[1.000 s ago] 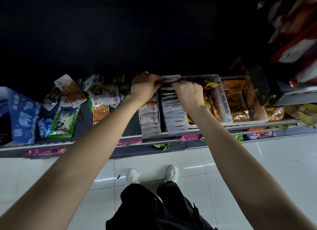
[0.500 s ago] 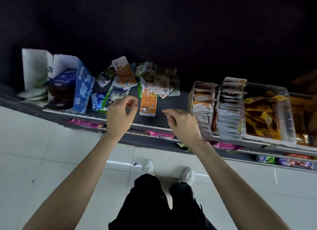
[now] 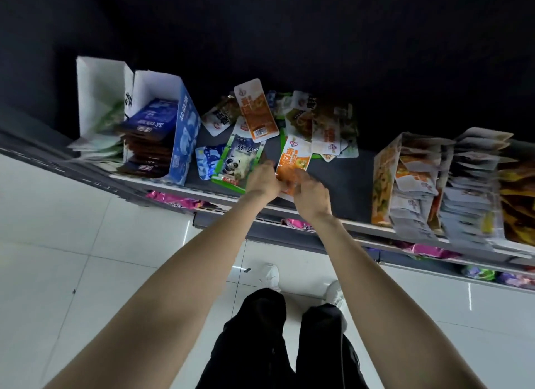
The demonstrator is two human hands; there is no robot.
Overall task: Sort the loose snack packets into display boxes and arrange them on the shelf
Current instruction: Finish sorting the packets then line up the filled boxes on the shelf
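Observation:
Loose snack packets lie in a heap on the dark shelf (image 3: 341, 174). An orange packet (image 3: 293, 159) lies at the heap's front edge, and both hands meet at its near end. My left hand (image 3: 262, 178) pinches its left corner, beside a green panda packet (image 3: 240, 162). My right hand (image 3: 311, 193) grips its lower right edge. Another orange packet (image 3: 254, 110) lies tilted on top of the heap. A blue display box (image 3: 179, 133) holding dark packets stands at the left. An orange display box (image 3: 385, 174) of packets stands at the right.
A white box (image 3: 98, 93) stands left of the blue one. Right of the orange box are a row of grey-white packets (image 3: 474, 185) and yellow-brown bags (image 3: 518, 203). Pink packets (image 3: 170, 199) show on the shelf below. White floor tiles and my shoes lie beneath.
Both hands left the packet rows at the right, moved left to the loose heap, and closed on the orange packet. The view swung left and nearer.

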